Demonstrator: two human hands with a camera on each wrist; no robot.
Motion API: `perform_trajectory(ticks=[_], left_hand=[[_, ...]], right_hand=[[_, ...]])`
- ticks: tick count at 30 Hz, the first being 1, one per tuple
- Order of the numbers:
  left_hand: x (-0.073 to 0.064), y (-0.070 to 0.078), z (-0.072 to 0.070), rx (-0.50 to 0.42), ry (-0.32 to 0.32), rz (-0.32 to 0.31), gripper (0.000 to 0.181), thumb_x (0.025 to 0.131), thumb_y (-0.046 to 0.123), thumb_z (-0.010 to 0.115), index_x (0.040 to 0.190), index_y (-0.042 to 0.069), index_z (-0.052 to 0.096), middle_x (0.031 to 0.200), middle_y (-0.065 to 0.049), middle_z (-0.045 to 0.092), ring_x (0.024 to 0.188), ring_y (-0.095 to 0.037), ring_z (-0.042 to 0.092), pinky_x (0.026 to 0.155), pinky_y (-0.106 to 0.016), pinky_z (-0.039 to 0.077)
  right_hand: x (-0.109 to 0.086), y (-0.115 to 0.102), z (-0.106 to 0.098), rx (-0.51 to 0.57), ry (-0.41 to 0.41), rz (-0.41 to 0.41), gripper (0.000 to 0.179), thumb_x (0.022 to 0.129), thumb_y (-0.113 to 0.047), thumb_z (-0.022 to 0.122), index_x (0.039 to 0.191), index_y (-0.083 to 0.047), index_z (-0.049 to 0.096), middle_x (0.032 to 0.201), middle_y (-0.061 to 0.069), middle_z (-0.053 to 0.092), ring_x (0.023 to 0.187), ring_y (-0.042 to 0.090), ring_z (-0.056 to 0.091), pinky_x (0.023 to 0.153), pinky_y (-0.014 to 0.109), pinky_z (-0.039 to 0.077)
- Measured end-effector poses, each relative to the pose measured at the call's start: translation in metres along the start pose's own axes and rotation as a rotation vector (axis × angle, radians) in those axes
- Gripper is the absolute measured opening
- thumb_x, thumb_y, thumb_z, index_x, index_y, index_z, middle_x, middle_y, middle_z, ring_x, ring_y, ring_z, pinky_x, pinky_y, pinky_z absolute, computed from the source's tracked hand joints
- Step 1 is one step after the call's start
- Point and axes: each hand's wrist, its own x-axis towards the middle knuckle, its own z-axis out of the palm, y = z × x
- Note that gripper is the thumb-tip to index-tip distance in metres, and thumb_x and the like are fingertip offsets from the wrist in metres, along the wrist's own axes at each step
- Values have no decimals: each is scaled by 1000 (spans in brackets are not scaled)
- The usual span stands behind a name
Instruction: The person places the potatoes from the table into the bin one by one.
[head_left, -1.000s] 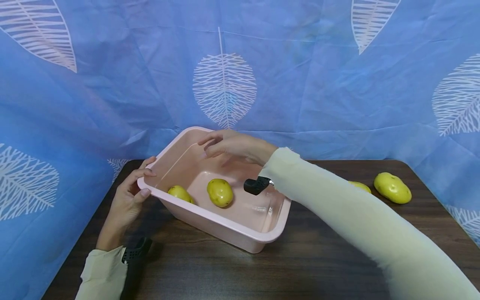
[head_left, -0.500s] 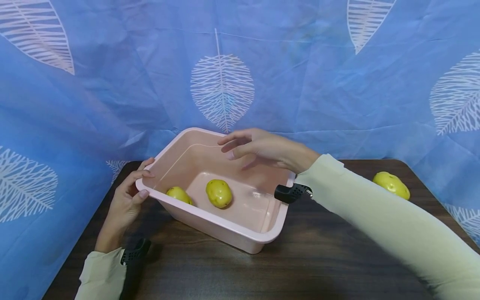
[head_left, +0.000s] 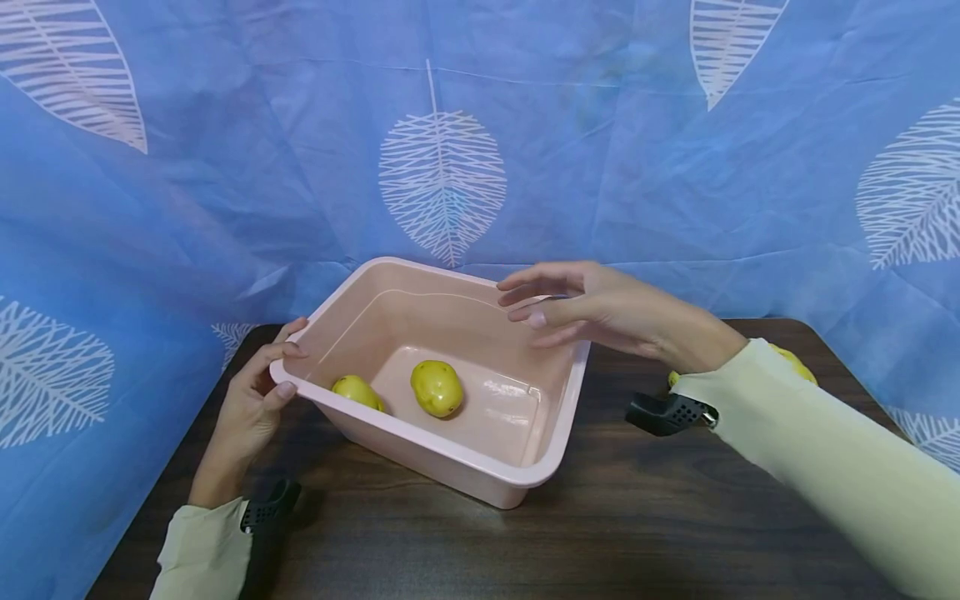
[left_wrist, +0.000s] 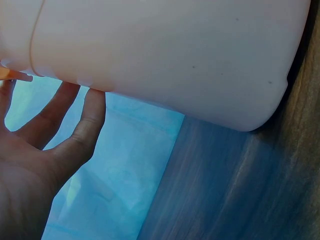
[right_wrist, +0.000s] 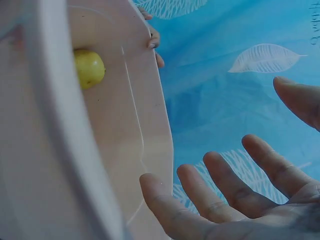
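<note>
A pink plastic basin (head_left: 450, 454) stands tilted on the table. My left hand (head_left: 251, 404) grips its left corner, thumb outside and fingers over the rim; in the left wrist view the fingers (left_wrist: 92, 115) touch its outer wall. Inside lie two yellow potatoes, one potato (head_left: 437, 388) on the floor of the basin and another potato (head_left: 357, 392) partly hidden by the near wall. My right hand (head_left: 600, 308) is over the basin's right rim, its fingers spread and holding nothing. In the right wrist view one potato (right_wrist: 89, 69) shows beyond the rim.
On the dark wooden table (head_left: 637, 517), right of the basin, a yellow potato (head_left: 797, 365) shows behind my right sleeve; a sliver of another potato (head_left: 672, 379) peeks out beside the cuff. A blue leaf-patterned cloth (head_left: 600, 167) hangs behind the table.
My right hand has moved right, from above the middle of the basin to its right rim, with nothing in it. My left hand keeps its grip on the corner.
</note>
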Motion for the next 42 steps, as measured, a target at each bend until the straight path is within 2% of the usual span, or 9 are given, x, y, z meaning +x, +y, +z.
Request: perform_trajectory(ticks=[3, 7, 14, 17, 24, 33, 37, 42], left_hand=[[0, 0, 0, 5, 1, -8, 29, 102, 6, 66, 129, -3, 61, 167, -3, 42, 155, -34, 33, 101, -16, 52], [0, 0, 0, 18, 3, -15, 29, 101, 5, 65, 129, -2, 60, 167, -2, 42, 156, -36, 33, 101, -15, 51], [0, 2, 0, 14, 8, -24, 29, 101, 5, 66, 129, -2, 60, 167, -2, 41, 157, -41, 29, 100, -16, 52], [1, 2, 0, 17, 4, -21, 29, 101, 5, 65, 129, -2, 60, 167, -3, 41, 157, -40, 29, 100, -16, 52], [1, 0, 0, -5, 2, -11, 28, 101, 5, 66, 128, -2, 60, 168, -5, 40, 158, -38, 29, 103, -16, 50], [0, 0, -1, -19, 6, -8, 28, 102, 6, 65, 128, -3, 60, 167, -4, 40, 158, -39, 27, 103, -16, 50], [-1, -1, -1, -20, 6, 4, 28, 102, 6, 66, 128, -2, 61, 167, -5, 40, 158, -38, 28, 103, -17, 50], [-2, -2, 0, -27, -7, 4, 27, 102, 6, 65, 128, -2, 60, 168, -5, 39, 158, -40, 27, 103, -18, 52]], right_hand=[[-14, 2, -5, -20, -5, -15, 62, 96, -10, 68, 154, -5, 46, 161, 15, 46, 150, 35, 45, 110, 48, 53], [-30, 5, -12, -32, 3, -40, 59, 97, -11, 68, 153, -7, 48, 162, 17, 45, 147, 29, 50, 107, 44, 56], [-60, 15, -28, 42, -16, -104, 51, 103, -3, 60, 153, -9, 49, 163, 16, 45, 144, 25, 54, 108, 46, 55], [-74, 23, -38, 60, -59, -155, 53, 104, 1, 54, 156, -6, 44, 164, 15, 43, 145, 25, 52, 110, 47, 54], [-103, 47, -56, 8, -130, -244, 59, 103, 11, 43, 160, 3, 30, 166, 19, 37, 149, 27, 47, 112, 48, 52], [-129, 86, -70, 60, -197, -389, 65, 97, 26, 34, 159, 12, 21, 166, 21, 38, 150, 28, 46, 113, 42, 53], [-138, 101, -72, 36, -172, -420, 64, 95, 29, 33, 157, 16, 19, 165, 24, 38, 150, 28, 46, 113, 43, 52], [-153, 125, -72, 21, -88, -399, 65, 96, 28, 33, 158, 14, 20, 167, 18, 37, 149, 23, 48, 111, 40, 53]])
